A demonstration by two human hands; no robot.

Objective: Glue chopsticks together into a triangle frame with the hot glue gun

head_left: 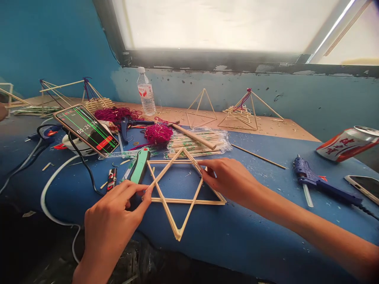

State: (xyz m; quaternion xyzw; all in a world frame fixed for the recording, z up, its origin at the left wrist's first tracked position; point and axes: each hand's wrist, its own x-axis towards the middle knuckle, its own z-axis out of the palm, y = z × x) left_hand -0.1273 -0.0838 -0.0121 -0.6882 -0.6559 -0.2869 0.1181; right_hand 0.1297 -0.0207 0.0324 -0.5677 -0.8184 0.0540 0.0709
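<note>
A six-pointed star of thin bamboo sticks (pixel 177 201), made of two overlaid triangles, lies flat on the blue table (pixel 254 221). My left hand (pixel 114 215) pinches the star's left corner between thumb and forefinger. My right hand (pixel 229 179) reaches in from the right and its fingertips press on the star's upper right side, fingers curled together. A green-handled cutter (pixel 139 167) lies just beyond my left hand.
A bag of bamboo sticks (pixel 201 144), magenta yarn (pixel 158 134), a phone (pixel 87 129) on a stand, cables and a water bottle (pixel 146 91) crowd the back left. Stick pyramids (pixel 201 108) stand by the wall. A blue glue gun (pixel 319 181), a can (pixel 346 144) and another phone (pixel 363 185) lie right.
</note>
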